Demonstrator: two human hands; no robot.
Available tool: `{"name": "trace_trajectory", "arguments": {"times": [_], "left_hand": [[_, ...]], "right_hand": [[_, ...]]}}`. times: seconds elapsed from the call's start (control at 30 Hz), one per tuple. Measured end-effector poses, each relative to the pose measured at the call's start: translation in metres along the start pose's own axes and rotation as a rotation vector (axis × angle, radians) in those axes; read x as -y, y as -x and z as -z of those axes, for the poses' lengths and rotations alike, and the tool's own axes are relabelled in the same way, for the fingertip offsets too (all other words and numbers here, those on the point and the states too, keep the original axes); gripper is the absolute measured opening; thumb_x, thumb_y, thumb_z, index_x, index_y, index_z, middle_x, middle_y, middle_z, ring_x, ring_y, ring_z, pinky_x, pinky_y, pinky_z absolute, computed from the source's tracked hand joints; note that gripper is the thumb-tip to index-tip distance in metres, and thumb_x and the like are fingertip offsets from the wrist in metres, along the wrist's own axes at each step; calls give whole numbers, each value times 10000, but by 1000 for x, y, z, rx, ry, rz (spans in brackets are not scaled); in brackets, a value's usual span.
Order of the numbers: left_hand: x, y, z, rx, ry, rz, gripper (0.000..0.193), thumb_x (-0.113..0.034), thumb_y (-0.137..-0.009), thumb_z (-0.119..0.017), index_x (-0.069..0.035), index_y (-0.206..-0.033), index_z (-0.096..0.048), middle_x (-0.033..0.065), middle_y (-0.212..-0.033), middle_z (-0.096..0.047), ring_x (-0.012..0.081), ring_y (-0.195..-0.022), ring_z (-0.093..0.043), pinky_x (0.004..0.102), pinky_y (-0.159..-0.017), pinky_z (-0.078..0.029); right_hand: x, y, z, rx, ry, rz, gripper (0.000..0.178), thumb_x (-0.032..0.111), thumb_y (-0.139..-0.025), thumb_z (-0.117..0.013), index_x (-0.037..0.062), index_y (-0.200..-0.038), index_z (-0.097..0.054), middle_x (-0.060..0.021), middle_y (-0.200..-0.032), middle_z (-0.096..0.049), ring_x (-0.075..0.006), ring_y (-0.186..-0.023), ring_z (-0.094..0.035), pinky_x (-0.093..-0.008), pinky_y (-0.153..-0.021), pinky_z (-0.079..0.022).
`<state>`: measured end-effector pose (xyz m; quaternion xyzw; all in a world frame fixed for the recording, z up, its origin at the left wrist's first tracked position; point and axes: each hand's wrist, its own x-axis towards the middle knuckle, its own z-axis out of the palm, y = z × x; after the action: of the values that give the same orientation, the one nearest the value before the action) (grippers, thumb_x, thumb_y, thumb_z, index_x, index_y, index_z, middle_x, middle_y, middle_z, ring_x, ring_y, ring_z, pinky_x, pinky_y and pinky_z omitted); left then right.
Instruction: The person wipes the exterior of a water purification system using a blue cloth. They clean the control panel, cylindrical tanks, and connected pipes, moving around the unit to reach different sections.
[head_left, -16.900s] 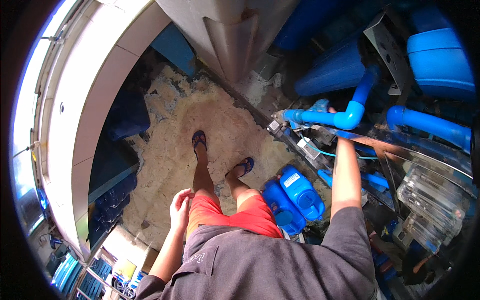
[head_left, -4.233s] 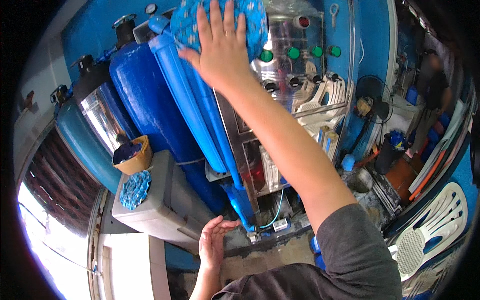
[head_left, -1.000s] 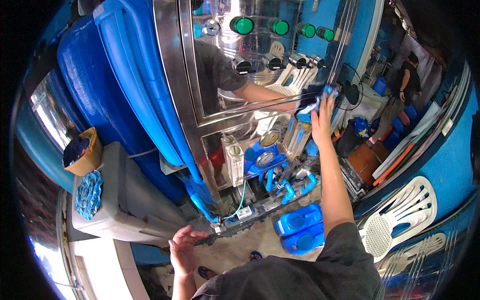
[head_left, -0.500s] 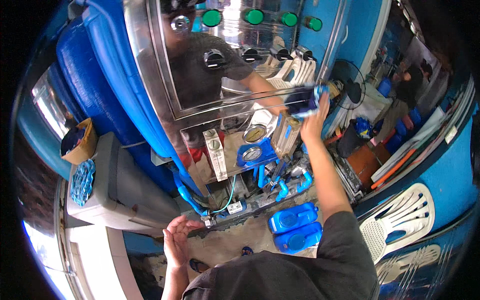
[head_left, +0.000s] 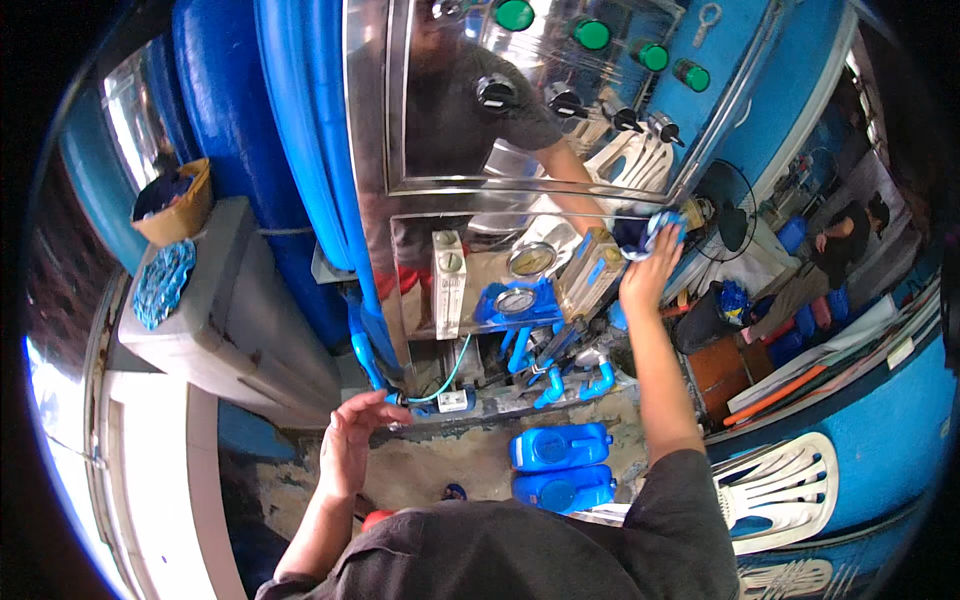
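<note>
My right hand (head_left: 652, 268) reaches up to the right side of a shiny steel panel (head_left: 420, 300), fingers laid over a blue and white cloth (head_left: 668, 232). The cloth is against the steel just below the raised frame, and its dark reflection shows beside it. Close to its left are a tall clear flow meter (head_left: 592, 275) and a round gauge (head_left: 532, 260). A second gauge (head_left: 515, 299) and another flow meter (head_left: 449, 285) sit further left. My left hand (head_left: 350, 440) is held up low in front of the panel, fingers loosely bent and apart, with nothing in it.
Black knobs (head_left: 497, 93) and green buttons (head_left: 592, 33) line the upper panel. Blue pipes (head_left: 597, 381) run below it. Two blue jugs (head_left: 560, 447) stand on the floor, with white plastic chairs (head_left: 790, 495) at right. A grey bin (head_left: 230, 320) stands left. Another person (head_left: 845, 240) is at far right.
The view has swung, so the panel now appears further right. My right hand and the cloth have moved slightly down the steel, below the frame. My left hand stays raised and empty.
</note>
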<state>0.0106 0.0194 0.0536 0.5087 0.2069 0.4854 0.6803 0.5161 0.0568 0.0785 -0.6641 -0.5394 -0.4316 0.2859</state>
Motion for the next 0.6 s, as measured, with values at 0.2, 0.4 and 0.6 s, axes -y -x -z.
{"name": "trace_trajectory", "arguments": {"times": [0.2, 0.4, 0.6], "left_hand": [[-3, 5, -2, 45, 17, 13, 625, -547, -990, -289, -39, -1276, -516, 174, -1063, -644, 290, -1056, -599, 445, -991, -389], [0, 2, -9, 33, 26, -20, 623, -559, -985, -297, -48, -1252, -532, 164, -1032, -648, 306, -1021, -611, 453, -965, -413], [5, 12, -5, 5, 50, -32, 609, -549, -985, -310, -45, -1245, -533, 168, -1023, -648, 309, -1017, -610, 456, -963, -411]], "right_hand": [[22, 96, -15, 212, -49, 64, 598, 139, -874, -538, -83, -1380, -309, -278, -1520, -183, -437, -1422, -154, -574, -1136, -145], [13, -43, 28, -100, -153, -91, 556, 12, -845, -584, -39, -1357, -375, -279, -1495, -233, -473, -1332, -293, -506, -1077, -285], [32, -85, 48, -322, -165, -278, 538, 90, -800, -742, -23, -1178, -376, -207, -1209, -379, -370, -1100, -439, -454, -939, -392]]}}
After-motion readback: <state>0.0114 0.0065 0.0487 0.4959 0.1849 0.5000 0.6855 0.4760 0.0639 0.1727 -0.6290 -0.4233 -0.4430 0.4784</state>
